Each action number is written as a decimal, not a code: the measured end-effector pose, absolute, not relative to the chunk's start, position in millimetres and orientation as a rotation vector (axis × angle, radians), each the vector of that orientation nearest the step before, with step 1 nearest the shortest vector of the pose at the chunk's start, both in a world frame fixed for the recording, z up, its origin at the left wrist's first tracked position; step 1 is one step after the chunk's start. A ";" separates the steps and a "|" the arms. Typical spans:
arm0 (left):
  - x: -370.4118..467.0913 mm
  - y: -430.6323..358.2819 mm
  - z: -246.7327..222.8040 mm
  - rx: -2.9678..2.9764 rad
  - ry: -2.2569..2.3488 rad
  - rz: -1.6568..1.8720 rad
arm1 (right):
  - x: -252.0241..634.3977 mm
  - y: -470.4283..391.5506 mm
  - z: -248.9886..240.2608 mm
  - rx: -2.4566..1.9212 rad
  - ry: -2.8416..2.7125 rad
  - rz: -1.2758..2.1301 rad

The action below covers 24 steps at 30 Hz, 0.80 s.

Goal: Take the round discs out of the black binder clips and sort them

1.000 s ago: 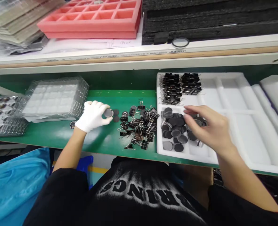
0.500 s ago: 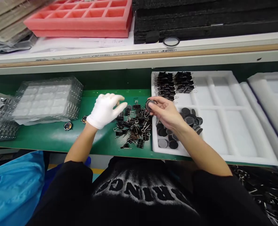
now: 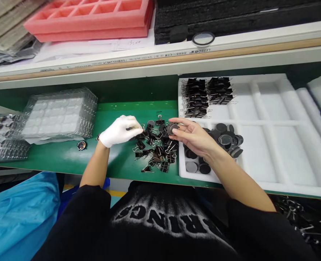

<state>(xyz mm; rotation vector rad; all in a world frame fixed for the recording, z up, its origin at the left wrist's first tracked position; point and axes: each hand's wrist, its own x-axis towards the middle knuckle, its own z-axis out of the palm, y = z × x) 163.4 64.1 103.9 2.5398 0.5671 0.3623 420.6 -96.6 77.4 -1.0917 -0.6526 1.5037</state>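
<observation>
My right hand [image 3: 194, 136], bare, pinches a round dark disc [image 3: 172, 129] with a ring-like rim between thumb and fingers. Left of it, my left hand [image 3: 121, 130] wears a white glove; its thumb and fingertips are closed together at the edge of a pile of black binder clips [image 3: 157, 152]. Whatever may be between those fingertips is too small to make out. Under and beside my right hand, loose dark and grey discs [image 3: 222, 139] lie in a compartment of a white foam tray [image 3: 258, 152]. Rows of binder clips [image 3: 195, 98] fill part of the tray's back compartment.
Stacked clear plastic trays [image 3: 59, 114] stand at the left, beside another tray stack [image 3: 3, 136] holding small parts. A small ring-shaped part [image 3: 81, 145] lies on the green bench [image 3: 51, 156]. Above, a shelf [image 3: 108, 59] carries red foam trays [image 3: 90, 30] and a black-rimmed lens [image 3: 203, 38].
My left hand's thumb and fingers have closed together beside the binder clips. My right hand keeps the disc, now turned with its flat face more toward me. The camera view has shifted slightly.
</observation>
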 end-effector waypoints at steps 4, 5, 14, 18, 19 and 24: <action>187.2 33.3 104.4 2.238 0.856 0.867 | 404.2 -99.7 76.4 -1.119 -0.803 1.449; 195.2 23.2 103.6 2.194 0.880 0.942 | 400.5 -100.2 76.4 -1.113 -0.834 1.413; 209.1 31.1 114.0 2.515 0.723 0.387 | 407.3 -103.4 76.0 -1.165 -1.076 1.304; 210.7 35.3 110.1 2.425 0.615 0.216 | 413.2 -102.8 77.0 -1.208 -1.182 1.332; 212.1 33.9 108.6 2.391 0.606 0.210 | 414.3 -102.8 78.0 -1.235 -1.209 1.329; 216.2 30.5 102.5 2.351 0.560 0.191 | 421.9 -105.2 84.9 -1.270 -1.317 1.324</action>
